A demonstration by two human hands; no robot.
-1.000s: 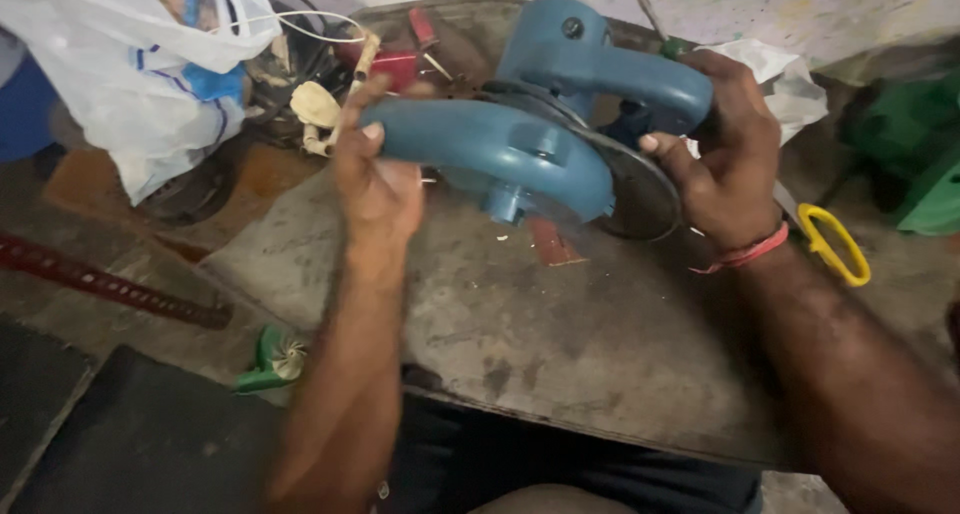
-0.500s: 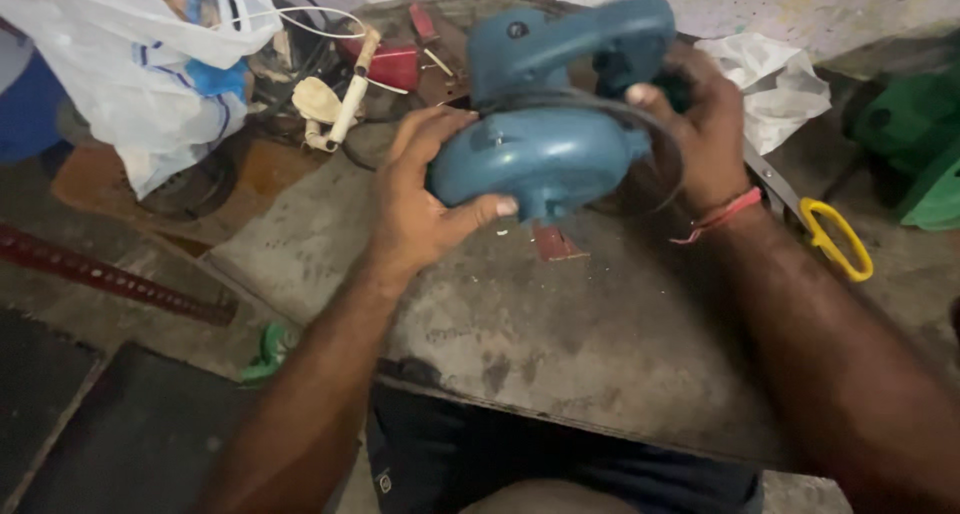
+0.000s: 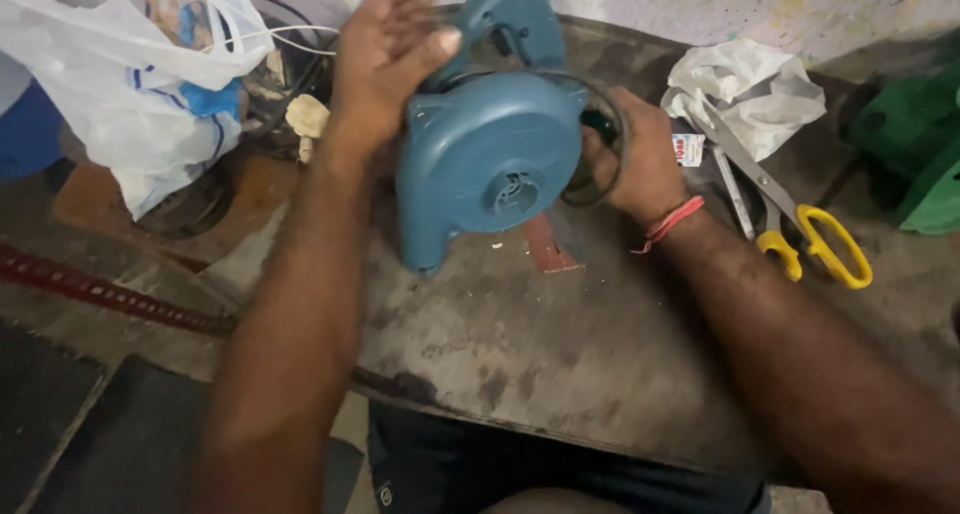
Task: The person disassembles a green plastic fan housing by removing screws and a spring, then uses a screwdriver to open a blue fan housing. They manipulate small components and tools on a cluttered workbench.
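A blue electric blower (image 3: 490, 159) with a round snail-shaped housing is held upright above a worn grey work board (image 3: 560, 354). Its flat side with a small centre vent faces me. My left hand (image 3: 385, 59) rests over the upper left of the housing, thumb pressed near the handle. My right hand (image 3: 640, 159), with a red thread band at the wrist, grips the blower's right side by a black ring. The blue handle (image 3: 515, 19) points up and away.
Yellow-handled scissors (image 3: 800, 229) lie on the board at the right beside a crumpled white cloth (image 3: 745, 89). A white plastic bag (image 3: 130, 84) and tangled cables sit at the upper left. A green object (image 3: 915, 154) stands at the far right. A small reddish strip (image 3: 548, 246) lies under the blower.
The blower has been turned from lying sideways to standing upright with its flat side toward me. My left hand shifted from the housing's front to its top; the camera is closer.
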